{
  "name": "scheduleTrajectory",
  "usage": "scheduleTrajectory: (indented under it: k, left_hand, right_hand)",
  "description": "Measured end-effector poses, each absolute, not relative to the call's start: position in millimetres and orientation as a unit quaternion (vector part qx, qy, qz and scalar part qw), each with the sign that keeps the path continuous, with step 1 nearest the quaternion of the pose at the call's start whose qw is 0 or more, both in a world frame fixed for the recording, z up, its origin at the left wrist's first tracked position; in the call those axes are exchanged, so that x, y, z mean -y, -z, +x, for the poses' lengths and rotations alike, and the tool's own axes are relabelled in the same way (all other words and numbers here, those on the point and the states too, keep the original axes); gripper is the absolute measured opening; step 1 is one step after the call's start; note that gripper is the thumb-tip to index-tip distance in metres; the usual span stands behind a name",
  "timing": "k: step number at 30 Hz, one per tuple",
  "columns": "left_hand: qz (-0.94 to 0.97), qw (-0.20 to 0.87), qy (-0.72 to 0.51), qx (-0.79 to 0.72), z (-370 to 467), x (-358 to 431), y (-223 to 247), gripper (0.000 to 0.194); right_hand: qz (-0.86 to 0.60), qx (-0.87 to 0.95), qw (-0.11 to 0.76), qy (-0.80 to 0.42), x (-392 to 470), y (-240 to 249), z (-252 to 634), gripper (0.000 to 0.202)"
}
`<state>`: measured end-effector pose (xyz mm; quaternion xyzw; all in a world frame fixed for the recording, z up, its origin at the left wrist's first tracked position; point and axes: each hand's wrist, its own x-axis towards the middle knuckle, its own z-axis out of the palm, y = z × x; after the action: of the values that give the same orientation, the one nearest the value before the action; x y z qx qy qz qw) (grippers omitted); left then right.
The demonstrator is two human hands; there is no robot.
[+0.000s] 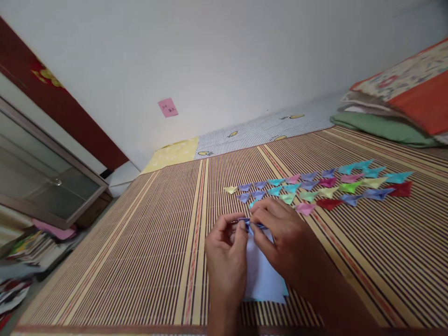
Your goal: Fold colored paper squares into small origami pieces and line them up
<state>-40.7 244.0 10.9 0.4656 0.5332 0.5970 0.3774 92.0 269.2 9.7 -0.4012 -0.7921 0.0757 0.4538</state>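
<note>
A small folded piece of blue paper (248,223) is held between both hands at the lower middle. My left hand (228,247) pinches its left side with thumb and fingers. On its right side, the thumb and fingers of my right hand (276,228) close on the same piece. Under the hands lies a stack of pale paper sheets (264,275) with turquoise edges showing. Beyond them, several folded paper shapes (327,192) in blue, turquoise, pink, green, yellow and red sit in rows on the striped mat (157,252).
Folded bedding (388,126) is piled at the far right. A pink note (168,107) is stuck to the white wall (217,56). At the left stand a glass-fronted cabinet (52,172) and a pile of books (31,247), beyond the mat's edge.
</note>
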Motion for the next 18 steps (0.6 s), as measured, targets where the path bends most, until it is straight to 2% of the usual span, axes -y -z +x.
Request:
scheduleTrajectory:
  k: [4,9,14,18]
  left_hand:
    - [0.457,0.376,-0.606,-0.532,-48.2,-242.5,-12.9,0.024]
    - [0.546,0.356,-0.569,-0.501,-51.0,-239.7,-17.0,0.011]
    - [0.612,0.318,-0.526,-0.497,-50.3,-238.1,-15.8,0.02]
    - [0.621,0.287,-0.501,-0.53,-51.0,-238.9,-12.7,0.019]
  right_hand:
    - [-0.392,0.797,0.454,-0.071,-272.7,-8.9,96.4,0.017]
    - [-0.362,0.806,0.458,-0.097,-272.5,-10.5,97.6,0.018]
    - [-0.323,0.813,0.464,-0.141,-270.9,-12.9,98.4,0.018]
    - [-0.315,0.818,0.458,-0.147,-271.8,-11.5,98.1,0.018]
